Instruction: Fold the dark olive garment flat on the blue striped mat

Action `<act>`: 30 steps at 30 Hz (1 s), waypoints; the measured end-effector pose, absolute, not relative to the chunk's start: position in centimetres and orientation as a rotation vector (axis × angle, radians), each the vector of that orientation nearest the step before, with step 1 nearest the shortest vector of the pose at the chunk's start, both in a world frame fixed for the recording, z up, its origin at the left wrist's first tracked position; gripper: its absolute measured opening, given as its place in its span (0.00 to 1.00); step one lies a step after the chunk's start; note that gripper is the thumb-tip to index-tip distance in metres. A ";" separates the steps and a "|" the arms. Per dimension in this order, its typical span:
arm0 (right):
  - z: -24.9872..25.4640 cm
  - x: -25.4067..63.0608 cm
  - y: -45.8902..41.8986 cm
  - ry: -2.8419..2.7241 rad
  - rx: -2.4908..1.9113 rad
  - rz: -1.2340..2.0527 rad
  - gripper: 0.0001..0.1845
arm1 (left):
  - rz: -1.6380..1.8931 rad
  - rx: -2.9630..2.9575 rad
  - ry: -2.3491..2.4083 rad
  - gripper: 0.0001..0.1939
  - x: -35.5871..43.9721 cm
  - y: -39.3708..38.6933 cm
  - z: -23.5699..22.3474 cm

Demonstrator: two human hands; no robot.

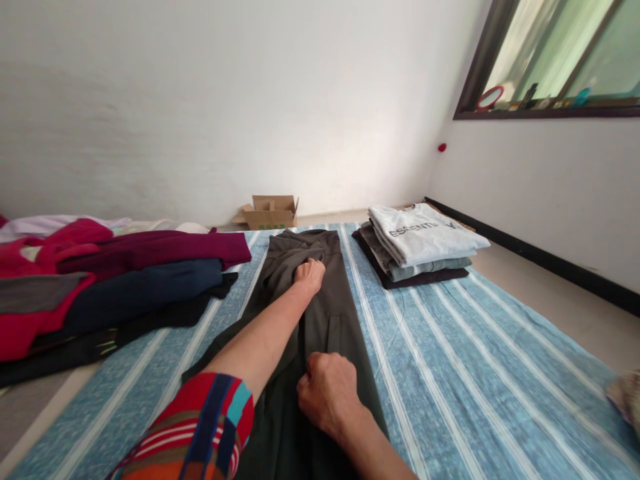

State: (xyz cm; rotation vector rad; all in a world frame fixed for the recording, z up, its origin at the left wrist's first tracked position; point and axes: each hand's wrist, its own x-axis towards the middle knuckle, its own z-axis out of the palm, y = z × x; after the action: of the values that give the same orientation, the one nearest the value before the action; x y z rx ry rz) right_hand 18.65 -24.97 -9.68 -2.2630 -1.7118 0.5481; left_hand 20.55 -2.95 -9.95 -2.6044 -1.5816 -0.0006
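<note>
A pair of dark grey trousers [350,300] lies lengthwise on the blue striped bed sheet [440,360], its waistband at the far end. My left hand [310,275] is closed on the cloth just below the waistband, bunching it. Nearer to me, my right hand [330,390] is closed over the middle of the trousers, gripping the fabric by a long seam. The lower part of the trousers runs out of view under my arms.
To the right sits a stack of folded clothes [425,240], a light grey printed top uppermost. A loose pile of red, maroon, navy and black clothes [150,280] lies at the left. Beyond the bed's far edge stands an open cardboard box [273,212] by the wall.
</note>
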 end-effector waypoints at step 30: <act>-9.3 18.9 -27.0 -1.803 -2.145 0.369 0.09 | 0.004 -2.908 -1.352 0.28 21.8 -6.9 -13.3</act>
State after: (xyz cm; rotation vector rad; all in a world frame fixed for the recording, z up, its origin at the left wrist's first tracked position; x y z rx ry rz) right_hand 18.94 -26.99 -9.33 -2.1448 -1.8027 0.3692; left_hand 21.80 -6.92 -13.31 -2.9075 -1.3519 0.0038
